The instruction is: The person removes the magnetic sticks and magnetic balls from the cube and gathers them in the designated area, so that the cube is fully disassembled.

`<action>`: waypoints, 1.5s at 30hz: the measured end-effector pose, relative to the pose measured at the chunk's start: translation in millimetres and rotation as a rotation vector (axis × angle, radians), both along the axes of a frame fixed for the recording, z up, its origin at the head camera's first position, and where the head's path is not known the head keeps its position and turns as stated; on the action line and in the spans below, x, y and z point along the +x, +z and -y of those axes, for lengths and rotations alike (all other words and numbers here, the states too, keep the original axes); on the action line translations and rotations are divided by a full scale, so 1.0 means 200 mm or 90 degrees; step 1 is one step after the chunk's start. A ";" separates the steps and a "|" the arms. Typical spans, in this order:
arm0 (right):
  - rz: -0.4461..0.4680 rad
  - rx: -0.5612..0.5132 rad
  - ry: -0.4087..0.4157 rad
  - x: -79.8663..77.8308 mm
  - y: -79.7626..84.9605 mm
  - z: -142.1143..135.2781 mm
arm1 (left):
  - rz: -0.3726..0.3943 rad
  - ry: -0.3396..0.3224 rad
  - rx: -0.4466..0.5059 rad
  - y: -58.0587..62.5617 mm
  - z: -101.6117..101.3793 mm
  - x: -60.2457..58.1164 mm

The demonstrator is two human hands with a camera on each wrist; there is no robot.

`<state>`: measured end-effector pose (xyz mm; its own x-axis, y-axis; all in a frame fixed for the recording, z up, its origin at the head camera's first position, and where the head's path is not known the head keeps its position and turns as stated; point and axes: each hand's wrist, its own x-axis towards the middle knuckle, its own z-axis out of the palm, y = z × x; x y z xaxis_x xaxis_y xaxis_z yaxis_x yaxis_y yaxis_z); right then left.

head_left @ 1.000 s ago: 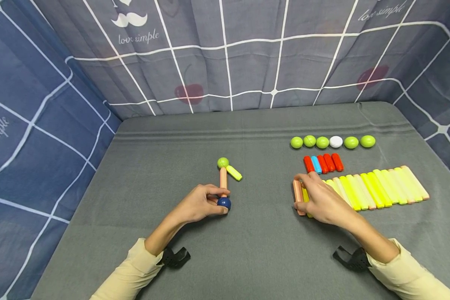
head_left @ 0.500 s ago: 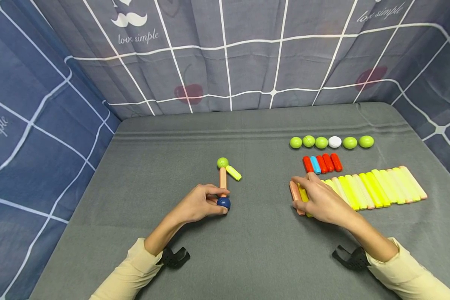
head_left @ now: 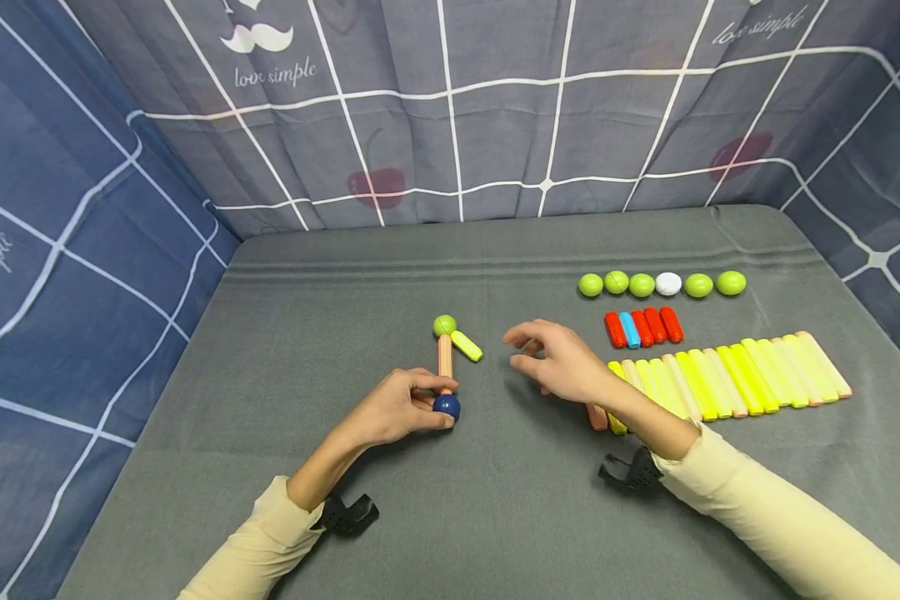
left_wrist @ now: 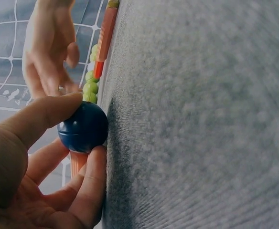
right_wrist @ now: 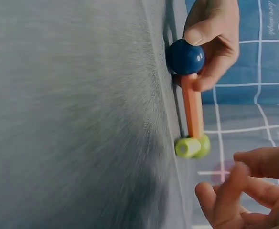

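In the head view my left hand (head_left: 393, 408) pinches a dark blue ball (head_left: 446, 407) between thumb and fingers on the grey table. A ridged orange stick (head_left: 446, 354) runs from the ball to a green ball (head_left: 445, 326) farther back. Angled off that green ball lies a short yellow-green stick (head_left: 467, 345). My right hand (head_left: 562, 362) hovers to the right of these pieces, its fingers loosely bent. In the right wrist view, nothing sits between the fingertips (right_wrist: 243, 171). The left fingers partly cover the orange stick's near end.
To the right, yellow and pale sticks (head_left: 733, 383) lie side by side, with an orange stick (head_left: 597, 417) at the left end, partly hidden by the right arm. Behind them are short red sticks (head_left: 643, 328), one blue stick (head_left: 630, 330), and a row of green balls (head_left: 698, 286) with one white ball (head_left: 668, 284).
My right hand has let go of the orange stick at the row's left end and moved left toward the joined pieces. The left hand has stayed at the blue ball.
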<state>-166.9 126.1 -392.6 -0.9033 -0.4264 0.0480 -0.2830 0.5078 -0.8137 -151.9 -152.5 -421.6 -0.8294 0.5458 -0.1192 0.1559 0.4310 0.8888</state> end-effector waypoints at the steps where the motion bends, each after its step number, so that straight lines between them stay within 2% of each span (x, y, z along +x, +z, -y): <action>1: 0.008 -0.002 0.004 -0.03 0.00 0.03 | -0.001 0.001 -0.002 0.00 0.00 0.00; 5: 0.010 0.029 0.007 -0.12 -0.02 0.16 | 0.001 0.003 -0.005 0.00 -0.01 0.00; 11: 0.002 0.102 -0.013 -0.19 -0.07 0.28 | 0.004 -0.001 0.000 -0.01 -0.01 0.00; 16: -0.010 0.142 -0.037 -0.23 -0.09 0.33 | 0.002 -0.004 0.007 -0.01 -0.01 0.00; 23: -0.013 0.162 -0.017 -0.24 -0.08 0.35 | -0.003 0.000 0.005 -0.01 0.00 0.00; 29: 0.036 0.145 -0.005 -0.25 -0.04 0.30 | -0.013 -0.002 -0.007 -0.01 -0.01 0.01; 33: 0.093 0.089 0.006 -0.26 -0.01 0.24 | -0.018 -0.003 -0.007 -0.01 -0.01 0.01; 35: 0.102 0.061 0.006 -0.26 0.02 0.20 | -0.018 -0.004 -0.006 -0.01 -0.01 0.01; 41: 0.080 0.008 -0.019 -0.25 0.08 0.03 | -0.013 -0.001 -0.001 -0.02 -0.01 0.00; 45: 0.061 0.028 -0.048 -0.23 0.09 -0.12 | -0.014 -0.004 0.007 -0.02 0.00 0.00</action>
<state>-212.8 149.5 -374.3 -0.9325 -0.3565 -0.0577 -0.1643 0.5611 -0.8113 -151.4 -151.9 -424.9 -0.8282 0.5524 -0.0943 0.1787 0.4199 0.8898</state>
